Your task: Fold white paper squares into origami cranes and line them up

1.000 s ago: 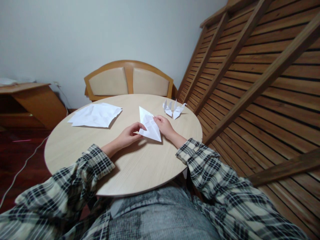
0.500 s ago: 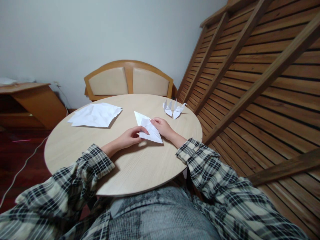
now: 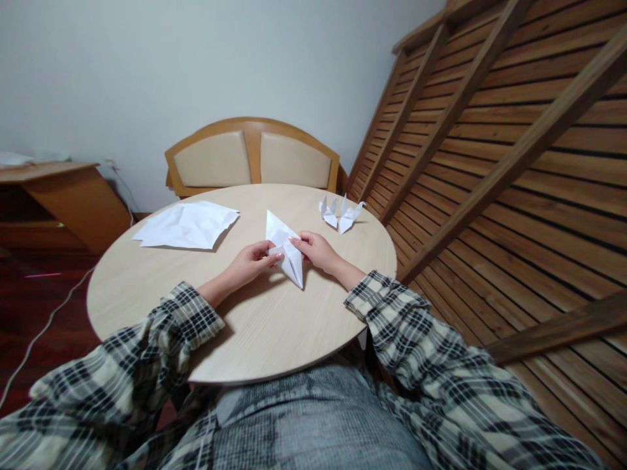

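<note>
A diamond of folded white paper (image 3: 284,247) is held between two hands above the worktop (image 3: 255,339), one tip pointed to eleven o'clock, the other to five.

Its edge at nine o'clock is gripped by the left hand (image 3: 252,261), thumb laid on top; at three o'clock it is pinched by the right hand (image 3: 318,250), thumb also on the upper face. Whether the lower tip is rested on the surface cannot be told. From the paper, two folded paper cranes (image 3: 341,215) are seen standing close together at two o'clock, and loose white sheets (image 3: 186,225) are spread overlapping at ten. Beyond the worktop's edge, a padded backrest (image 3: 255,160) is placed at twelve, a slatted wooden panel (image 3: 490,189) at three.
</note>
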The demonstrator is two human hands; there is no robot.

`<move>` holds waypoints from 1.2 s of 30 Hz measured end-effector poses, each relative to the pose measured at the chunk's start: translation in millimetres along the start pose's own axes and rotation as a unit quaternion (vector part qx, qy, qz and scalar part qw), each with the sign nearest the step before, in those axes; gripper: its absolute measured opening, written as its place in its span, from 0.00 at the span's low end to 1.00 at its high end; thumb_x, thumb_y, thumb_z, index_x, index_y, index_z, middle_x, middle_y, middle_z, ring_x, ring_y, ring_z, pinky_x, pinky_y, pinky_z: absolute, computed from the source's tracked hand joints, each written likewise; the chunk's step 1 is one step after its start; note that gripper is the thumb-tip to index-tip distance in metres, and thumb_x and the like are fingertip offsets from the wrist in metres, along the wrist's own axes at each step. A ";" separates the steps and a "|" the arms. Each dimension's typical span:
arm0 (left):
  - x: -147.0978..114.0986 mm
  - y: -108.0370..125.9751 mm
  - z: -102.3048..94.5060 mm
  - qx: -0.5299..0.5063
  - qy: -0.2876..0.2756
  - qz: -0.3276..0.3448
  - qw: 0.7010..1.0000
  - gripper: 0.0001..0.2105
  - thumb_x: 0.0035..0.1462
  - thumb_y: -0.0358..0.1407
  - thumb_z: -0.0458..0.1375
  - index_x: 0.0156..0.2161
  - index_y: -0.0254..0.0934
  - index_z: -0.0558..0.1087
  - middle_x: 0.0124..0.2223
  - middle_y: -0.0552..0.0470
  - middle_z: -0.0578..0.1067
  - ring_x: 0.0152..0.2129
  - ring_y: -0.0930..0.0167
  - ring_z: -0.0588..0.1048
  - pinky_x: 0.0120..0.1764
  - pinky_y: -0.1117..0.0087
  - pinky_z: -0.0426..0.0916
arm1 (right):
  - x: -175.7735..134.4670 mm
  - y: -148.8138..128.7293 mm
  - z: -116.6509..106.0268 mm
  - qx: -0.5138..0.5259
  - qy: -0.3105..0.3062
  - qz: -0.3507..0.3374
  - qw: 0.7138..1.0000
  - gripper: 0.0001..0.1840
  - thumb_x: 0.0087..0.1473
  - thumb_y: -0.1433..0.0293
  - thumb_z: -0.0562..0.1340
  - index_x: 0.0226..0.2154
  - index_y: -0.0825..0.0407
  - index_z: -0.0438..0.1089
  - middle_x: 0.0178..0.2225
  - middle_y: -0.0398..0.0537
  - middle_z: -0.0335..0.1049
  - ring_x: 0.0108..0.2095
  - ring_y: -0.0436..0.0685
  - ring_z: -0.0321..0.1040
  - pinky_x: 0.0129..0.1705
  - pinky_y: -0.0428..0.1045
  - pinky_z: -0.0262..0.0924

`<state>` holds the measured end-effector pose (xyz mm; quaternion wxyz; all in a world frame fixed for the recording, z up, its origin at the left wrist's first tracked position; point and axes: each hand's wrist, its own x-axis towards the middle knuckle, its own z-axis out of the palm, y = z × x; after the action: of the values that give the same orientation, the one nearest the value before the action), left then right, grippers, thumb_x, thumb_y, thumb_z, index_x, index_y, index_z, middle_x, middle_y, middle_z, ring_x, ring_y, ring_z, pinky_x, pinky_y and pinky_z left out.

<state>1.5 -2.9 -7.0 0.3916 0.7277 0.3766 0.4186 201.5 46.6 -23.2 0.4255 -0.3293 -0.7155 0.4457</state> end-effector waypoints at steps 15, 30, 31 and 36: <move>1.1 -2.9 -1.0 -0.021 0.086 0.017 0.996 0.13 0.55 0.35 0.63 0.43 0.39 0.65 0.31 0.55 0.69 0.25 0.73 0.67 0.26 0.72 0.59 | -7.6 -8.3 -0.2 0.000 -0.092 0.020 0.996 0.15 0.55 0.58 0.63 0.30 0.54 0.67 0.18 0.38 0.61 0.17 0.46 0.56 0.18 0.43 0.49; -4.6 -0.2 0.3 0.017 0.031 0.012 0.999 0.23 0.62 0.40 0.57 0.59 0.35 0.61 0.27 0.54 0.69 0.23 0.71 0.69 0.27 0.70 0.63 | -8.5 -9.0 -1.2 0.008 -0.103 0.025 0.994 0.17 0.52 0.58 0.66 0.31 0.56 0.69 0.20 0.38 0.58 0.19 0.46 0.51 0.18 0.44 0.44; -5.6 0.5 0.7 0.025 0.028 0.012 0.999 0.24 0.62 0.40 0.57 0.60 0.35 0.60 0.27 0.54 0.69 0.23 0.71 0.69 0.27 0.70 0.63 | -9.3 -9.6 -1.1 0.013 -0.101 0.035 0.994 0.17 0.51 0.57 0.66 0.31 0.56 0.69 0.20 0.38 0.58 0.19 0.46 0.51 0.19 0.44 0.44; -7.4 0.1 3.2 0.025 0.019 0.001 0.999 0.31 0.61 0.40 0.58 0.66 0.35 0.54 0.27 0.54 0.70 0.23 0.72 0.69 0.26 0.71 0.62 | -11.3 -13.5 0.8 0.049 -0.117 0.073 0.989 0.17 0.48 0.60 0.68 0.31 0.58 0.71 0.22 0.42 0.64 0.22 0.47 0.55 0.22 0.45 0.48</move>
<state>1.7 -10.2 -10.4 0.3653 0.7295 0.3940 0.4233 204.3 31.4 -14.6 0.3206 -0.3049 -0.7114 0.5460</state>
